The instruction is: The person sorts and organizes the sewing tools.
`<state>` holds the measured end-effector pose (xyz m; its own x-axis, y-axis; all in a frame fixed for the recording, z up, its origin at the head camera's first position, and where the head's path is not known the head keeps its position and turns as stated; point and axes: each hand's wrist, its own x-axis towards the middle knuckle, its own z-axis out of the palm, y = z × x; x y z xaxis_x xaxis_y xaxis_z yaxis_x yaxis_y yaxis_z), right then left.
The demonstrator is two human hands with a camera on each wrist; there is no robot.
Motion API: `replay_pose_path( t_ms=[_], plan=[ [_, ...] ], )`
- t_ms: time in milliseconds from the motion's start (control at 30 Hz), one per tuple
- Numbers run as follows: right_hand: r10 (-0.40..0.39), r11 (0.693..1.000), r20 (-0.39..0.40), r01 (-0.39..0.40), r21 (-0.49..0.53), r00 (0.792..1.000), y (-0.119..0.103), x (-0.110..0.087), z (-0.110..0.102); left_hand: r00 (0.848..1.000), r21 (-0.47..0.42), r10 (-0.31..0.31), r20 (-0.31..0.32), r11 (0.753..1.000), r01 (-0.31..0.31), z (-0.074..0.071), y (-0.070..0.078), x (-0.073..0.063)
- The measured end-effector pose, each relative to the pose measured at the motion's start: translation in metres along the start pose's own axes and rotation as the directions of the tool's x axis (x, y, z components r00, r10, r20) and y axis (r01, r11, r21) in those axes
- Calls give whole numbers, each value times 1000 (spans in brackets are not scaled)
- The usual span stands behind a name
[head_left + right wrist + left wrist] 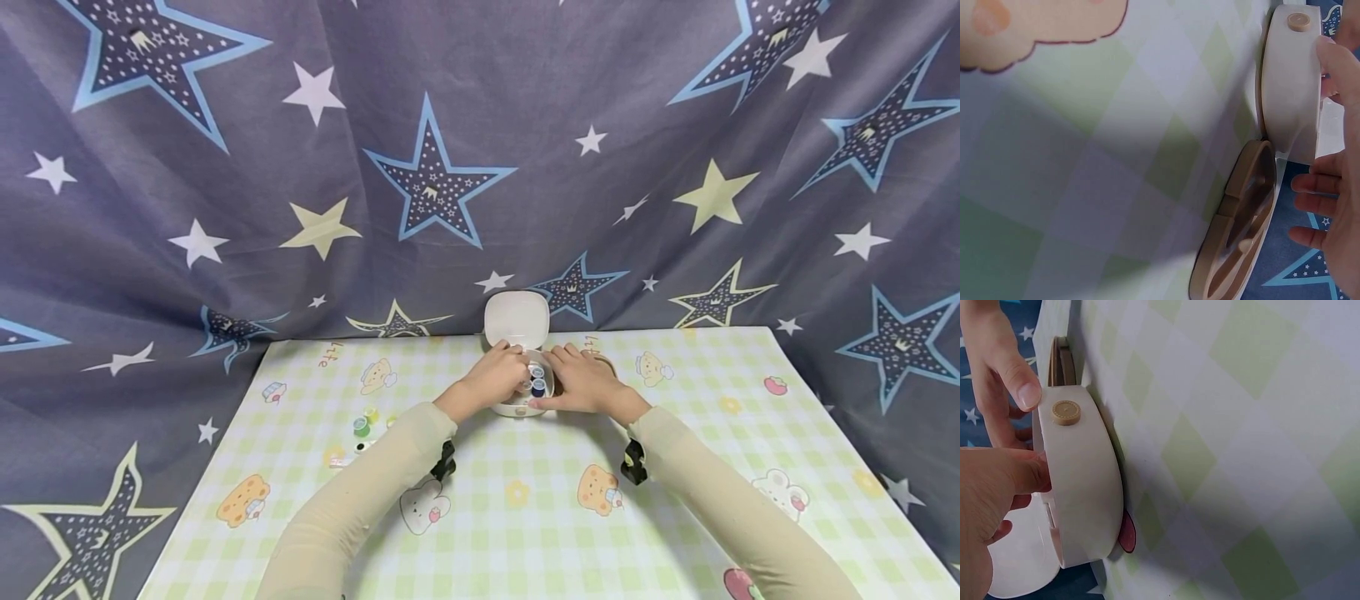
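The long left sleeve point(360, 496) and matching right sleeve point(738, 500) are plain pale beige, lightly creased and close-fitting, with a small blocky black left wrist device point(445, 461) and a similarly black right wrist device point(634, 463).

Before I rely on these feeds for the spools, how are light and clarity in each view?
Head: brightest, soft shadows by the sleeves, spools too small for fine detail; left wrist: dimmer, the box shading the cloth beside it; right wrist: also dim, with a broad, soft-edged shadow across the cloth.
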<state>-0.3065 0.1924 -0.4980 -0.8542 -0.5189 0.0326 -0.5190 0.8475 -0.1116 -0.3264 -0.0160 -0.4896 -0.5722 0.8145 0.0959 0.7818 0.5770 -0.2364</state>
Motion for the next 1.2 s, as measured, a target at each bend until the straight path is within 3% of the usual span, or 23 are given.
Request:
replay_pose_path(
  t_ms=[600, 867, 1033, 1200],
  plan=[
    [-6, 1000, 2, 6, 21, 1000, -3, 0, -1, 1000, -42, -1, -12, 999, 0, 1, 1, -1],
    [-11, 1000, -1, 11, 15, 1000, -2, 1, 0, 998, -80, -11, -54, 997, 7, -3, -1, -4],
    [-10, 1000, -1, 10, 8, 1000, -1, 1, 2, 993, -130, -38, -109, 991, 24, -13, -6, -11],
    [-5, 1000, -3, 5, 8, 1000, -2, 0, 0, 984, -209, -102, -148, 976, 70, -28, -17, -28]
  ],
)
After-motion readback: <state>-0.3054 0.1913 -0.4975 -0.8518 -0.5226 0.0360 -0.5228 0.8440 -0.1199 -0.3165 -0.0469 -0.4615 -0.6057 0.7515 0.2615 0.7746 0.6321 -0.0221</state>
